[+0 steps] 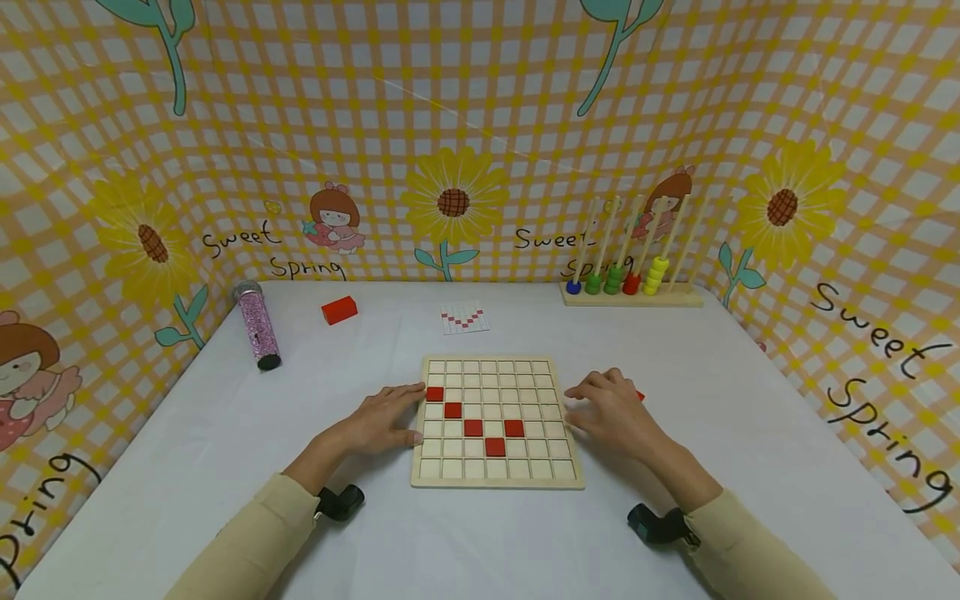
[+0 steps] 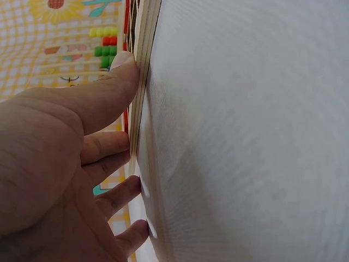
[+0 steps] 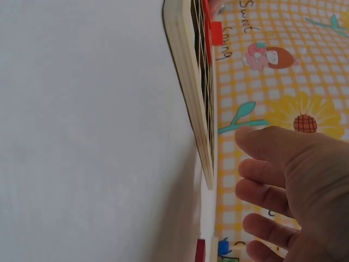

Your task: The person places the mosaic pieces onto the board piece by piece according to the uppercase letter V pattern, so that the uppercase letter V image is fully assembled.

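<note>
A square wooden grid board (image 1: 496,482) lies flat on the white table, with several red square tiles (image 1: 495,447) in its cells, forming a slanting line that turns up at the right. At the board's left edge, my left hand (image 1: 378,423) rests its thumb and fingertips against the wood, as the left wrist view also shows. My right hand (image 1: 618,417) hovers by the board's right edge, fingers loosely bent and nothing between them. In the right wrist view its fingers are apart from the board. A red piece (image 1: 641,396) peeks out behind the right hand, mostly hidden.
Behind the board lies a small card (image 1: 465,318) printed with a red zigzag pattern. A red block (image 1: 340,310) and a glittery pink microphone (image 1: 258,329) are at the back left. At the back right stands a bead abacus (image 1: 633,298), against the checked cloth wall.
</note>
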A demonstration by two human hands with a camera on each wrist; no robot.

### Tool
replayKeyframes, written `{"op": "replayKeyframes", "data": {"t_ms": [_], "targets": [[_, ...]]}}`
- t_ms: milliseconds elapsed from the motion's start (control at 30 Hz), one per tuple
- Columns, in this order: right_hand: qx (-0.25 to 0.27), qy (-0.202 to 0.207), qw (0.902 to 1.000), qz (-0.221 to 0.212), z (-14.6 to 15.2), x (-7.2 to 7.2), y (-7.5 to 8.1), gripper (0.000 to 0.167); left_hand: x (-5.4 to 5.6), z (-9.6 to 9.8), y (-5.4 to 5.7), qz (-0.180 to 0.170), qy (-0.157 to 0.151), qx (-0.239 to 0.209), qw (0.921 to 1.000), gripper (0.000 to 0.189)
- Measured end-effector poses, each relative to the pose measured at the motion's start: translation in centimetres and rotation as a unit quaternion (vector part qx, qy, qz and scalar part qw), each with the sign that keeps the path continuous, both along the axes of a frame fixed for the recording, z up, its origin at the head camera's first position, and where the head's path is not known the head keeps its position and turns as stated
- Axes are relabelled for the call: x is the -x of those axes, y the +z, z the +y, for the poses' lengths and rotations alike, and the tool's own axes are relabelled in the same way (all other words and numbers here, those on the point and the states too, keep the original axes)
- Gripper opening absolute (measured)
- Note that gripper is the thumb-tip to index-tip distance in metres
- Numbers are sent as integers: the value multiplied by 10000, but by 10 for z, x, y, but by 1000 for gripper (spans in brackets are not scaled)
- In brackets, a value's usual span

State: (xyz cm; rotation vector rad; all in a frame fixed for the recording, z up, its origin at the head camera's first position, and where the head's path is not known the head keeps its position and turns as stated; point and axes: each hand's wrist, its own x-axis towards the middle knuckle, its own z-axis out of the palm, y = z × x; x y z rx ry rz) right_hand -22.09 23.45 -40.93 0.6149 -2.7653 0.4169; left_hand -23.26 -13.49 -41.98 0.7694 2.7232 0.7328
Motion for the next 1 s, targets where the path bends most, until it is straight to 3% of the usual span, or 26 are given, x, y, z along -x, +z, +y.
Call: {"op": "replayKeyframes", "data": {"t_ms": [333, 1000], "targets": [[-65, -380, 9989, -256, 22, 5, 0, 32, 0, 1, 1, -7, 21, 16, 10000, 74], [-244, -677, 9973, -126, 49, 6, -4, 29, -1, 1, 2, -26, 36, 36, 10000, 74]]}}
